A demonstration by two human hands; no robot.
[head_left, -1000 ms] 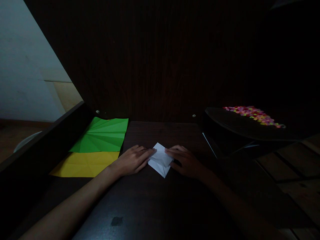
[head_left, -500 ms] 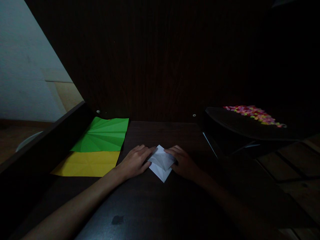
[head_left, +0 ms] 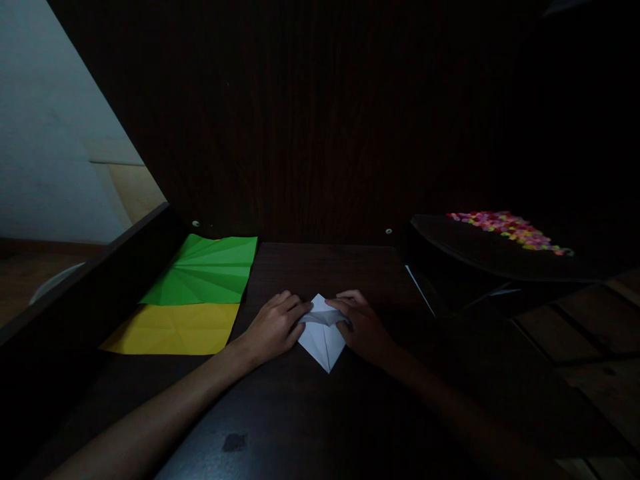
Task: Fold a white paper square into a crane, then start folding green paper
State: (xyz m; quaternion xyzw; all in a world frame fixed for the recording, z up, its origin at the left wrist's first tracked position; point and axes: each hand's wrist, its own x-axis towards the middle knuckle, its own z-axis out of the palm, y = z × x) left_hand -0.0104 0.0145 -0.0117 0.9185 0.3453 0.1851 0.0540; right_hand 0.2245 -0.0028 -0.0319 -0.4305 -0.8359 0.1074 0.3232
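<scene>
Grip was closed on both sides: midway across the dark table point(head_left: 290, 420), my left hand point(head_left: 277, 327) and right hand point(head_left: 363, 327) each pinched one side of the white paper point(head_left: 324, 348), its tips pointing near and far. I judged that its grey flap point(head_left: 324, 317) wanted even tension left and right, its middle squared to the center crease point(head_left: 327, 343), before firm pressing.

I see a dark wood panel point(head_left: 310, 120) behind the desktop point(head_left: 325, 263). Dim light. Pale wall point(head_left: 45, 133) at left, brown floor point(head_left: 25, 283) below it.
</scene>
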